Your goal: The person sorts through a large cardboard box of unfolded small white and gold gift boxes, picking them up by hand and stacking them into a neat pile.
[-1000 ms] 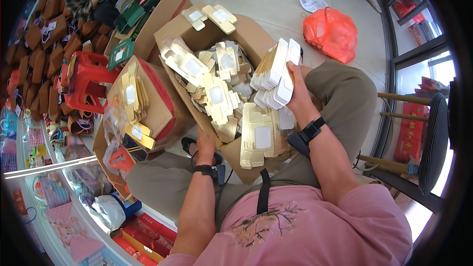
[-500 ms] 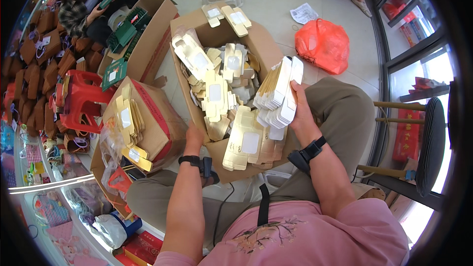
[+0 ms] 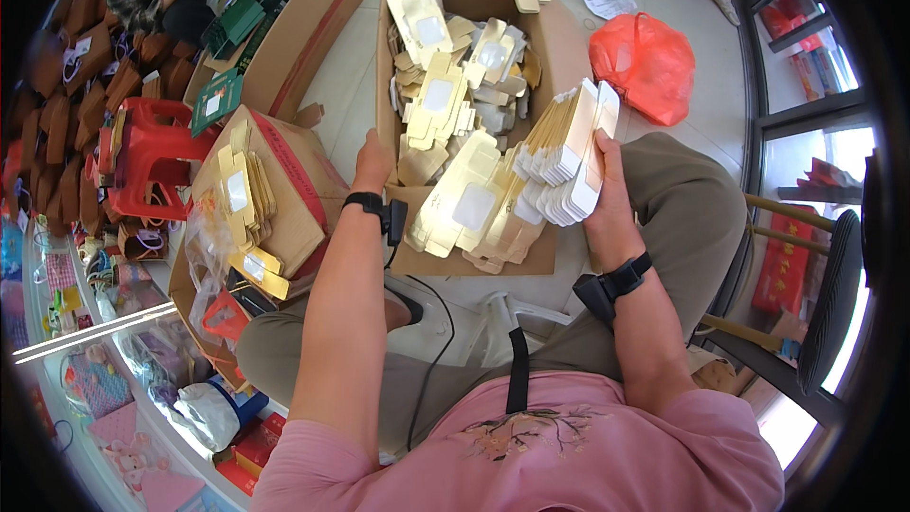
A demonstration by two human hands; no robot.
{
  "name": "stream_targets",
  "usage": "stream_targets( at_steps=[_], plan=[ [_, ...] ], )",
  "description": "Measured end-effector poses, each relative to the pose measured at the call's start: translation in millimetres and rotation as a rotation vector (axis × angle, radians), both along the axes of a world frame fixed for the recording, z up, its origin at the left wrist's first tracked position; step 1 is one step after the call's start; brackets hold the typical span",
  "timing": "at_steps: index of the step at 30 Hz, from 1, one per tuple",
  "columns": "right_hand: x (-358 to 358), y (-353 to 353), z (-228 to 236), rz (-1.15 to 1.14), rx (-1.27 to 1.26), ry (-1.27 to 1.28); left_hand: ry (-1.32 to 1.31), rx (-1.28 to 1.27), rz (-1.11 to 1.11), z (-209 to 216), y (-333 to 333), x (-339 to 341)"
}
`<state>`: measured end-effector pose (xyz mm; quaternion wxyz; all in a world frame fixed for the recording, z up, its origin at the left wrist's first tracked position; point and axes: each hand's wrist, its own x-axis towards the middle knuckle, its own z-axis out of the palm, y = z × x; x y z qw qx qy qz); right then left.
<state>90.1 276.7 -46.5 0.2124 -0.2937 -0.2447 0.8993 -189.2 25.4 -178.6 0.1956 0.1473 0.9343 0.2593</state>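
My right hand [image 3: 611, 175] is closed on a thick fanned stack of flat folding cartons [image 3: 566, 156], white and gold, held above the right front of a large cardboard box [image 3: 555, 47]. Loose gold cartons with pale window panels [image 3: 438, 95] fill the box in a jumble. More flattened gold cartons [image 3: 471, 204] lie over its front edge and flap. My left hand [image 3: 373, 163] is beside the box's left front wall, close to it or touching; its fingers are mostly hidden, so their grip does not show. Both wrists wear black straps with small devices.
To the left, a closed cardboard box [image 3: 284, 156] carries a stack of gold cartons [image 3: 245, 192]. Beyond are a red plastic stool [image 3: 152, 156] and an open box [image 3: 318, 47] with green packaging, beside a seated person. A red plastic bag [image 3: 645, 66] sits at right; a chair [image 3: 834, 284] stands nearer.
The view has shifted, with most things now higher in the picture. The large box also appears turned and slightly farther right. My right hand still holds the carton stack; my left hand stays beside the box.
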Motion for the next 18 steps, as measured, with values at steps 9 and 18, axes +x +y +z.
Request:
stream_targets(
  at_steps=[9, 18],
  plan=[
    [-2.6, -6.4, 3.8, 0.048, -0.017, 0.049, 0.159, 0.109, 0.076, 25.2, 11.0, -12.0],
    [12.1, -6.3, 45.9, -0.02, 0.096, 0.183, 0.374, 0.243, -0.589, 94.1, 37.4, 190.6]
  ],
)
